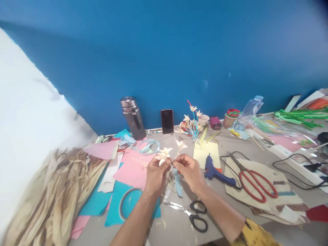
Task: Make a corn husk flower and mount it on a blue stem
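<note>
Between the finger and thumb of my left hand [156, 175] is a small bunch of cream artificial flowers [164, 154], held by their thin stems. My right hand [189, 170] is pinched close beside it, at the top of a light blue ribbon [177, 184] that hangs down between the hands. The fingertips hide where ribbon and stems meet. Another pale flower [181, 145] shows just behind my fingers, somewhat blurred. Below the hands lie black-handled scissors [197, 218] on the table, blades toward the left.
To the right are a blue glue gun [217, 172] and red-handled scissors [258, 182]. Dried husks [58, 194] are heaped at left, near coloured paper [133, 171] and a tape roll [123, 205]. Along the wall stand a flask [133, 119], a phone [167, 121] and a flower arrangement [194, 124].
</note>
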`<action>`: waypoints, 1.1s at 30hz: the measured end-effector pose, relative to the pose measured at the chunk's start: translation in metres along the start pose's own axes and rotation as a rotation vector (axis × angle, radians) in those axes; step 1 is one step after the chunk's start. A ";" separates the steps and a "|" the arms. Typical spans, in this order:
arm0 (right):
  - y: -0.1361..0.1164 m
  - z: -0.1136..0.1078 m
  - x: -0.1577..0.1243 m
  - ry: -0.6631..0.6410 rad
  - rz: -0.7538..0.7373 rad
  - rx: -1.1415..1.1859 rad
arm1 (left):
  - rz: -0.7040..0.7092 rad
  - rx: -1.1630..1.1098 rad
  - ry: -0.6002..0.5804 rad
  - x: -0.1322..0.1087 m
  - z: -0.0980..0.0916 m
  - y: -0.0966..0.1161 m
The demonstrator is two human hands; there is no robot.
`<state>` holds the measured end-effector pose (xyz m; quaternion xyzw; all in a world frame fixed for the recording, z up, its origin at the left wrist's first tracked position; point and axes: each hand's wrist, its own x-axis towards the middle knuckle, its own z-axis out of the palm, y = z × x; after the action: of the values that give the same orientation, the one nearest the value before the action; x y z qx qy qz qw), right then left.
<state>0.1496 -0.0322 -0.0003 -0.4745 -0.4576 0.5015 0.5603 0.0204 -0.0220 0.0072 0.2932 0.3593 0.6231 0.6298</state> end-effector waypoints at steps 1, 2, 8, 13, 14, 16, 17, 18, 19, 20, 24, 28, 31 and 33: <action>0.000 0.001 0.000 -0.009 0.007 0.012 | -0.011 -0.009 -0.008 -0.001 0.001 0.000; -0.001 0.002 0.000 -0.017 0.005 0.020 | -0.021 -0.014 -0.014 -0.001 0.002 0.000; 0.001 0.003 0.001 -0.006 -0.067 0.013 | -0.056 -0.026 -0.019 -0.003 0.003 0.000; 0.009 -0.002 0.001 -0.002 -0.152 -0.062 | -0.060 -0.047 0.018 -0.001 0.004 0.003; 0.010 -0.003 0.001 0.001 -0.161 -0.076 | -0.060 -0.044 0.014 -0.001 0.004 0.003; 0.010 -0.003 0.001 0.003 -0.166 -0.086 | -0.058 -0.031 -0.012 -0.001 0.003 0.002; 0.010 -0.004 0.001 0.001 -0.166 -0.086 | -0.057 -0.023 -0.027 -0.001 0.003 0.002; 0.010 -0.004 0.001 -0.001 -0.166 -0.086 | -0.056 -0.017 -0.041 -0.001 0.002 0.001; 0.009 -0.004 0.001 -0.001 -0.166 -0.086 | -0.055 -0.015 -0.052 -0.001 0.002 0.000; 0.009 -0.004 0.002 -0.001 -0.167 -0.088 | -0.055 -0.018 -0.059 -0.001 0.001 -0.001; 0.010 -0.004 0.001 0.010 -0.168 -0.119 | -0.079 -0.069 -0.050 -0.001 -0.001 -0.002; 0.012 -0.003 0.000 0.026 -0.184 -0.132 | -0.103 -0.102 0.005 -0.001 0.000 -0.001; 0.011 -0.002 0.000 0.040 -0.197 -0.125 | -0.086 -0.093 0.006 0.001 0.001 -0.001; 0.011 -0.002 0.000 0.052 -0.203 -0.126 | -0.067 -0.081 0.007 0.002 0.001 -0.002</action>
<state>0.1501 -0.0319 -0.0112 -0.4728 -0.5193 0.4001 0.5889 0.0223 -0.0205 0.0061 0.2532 0.3458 0.6168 0.6602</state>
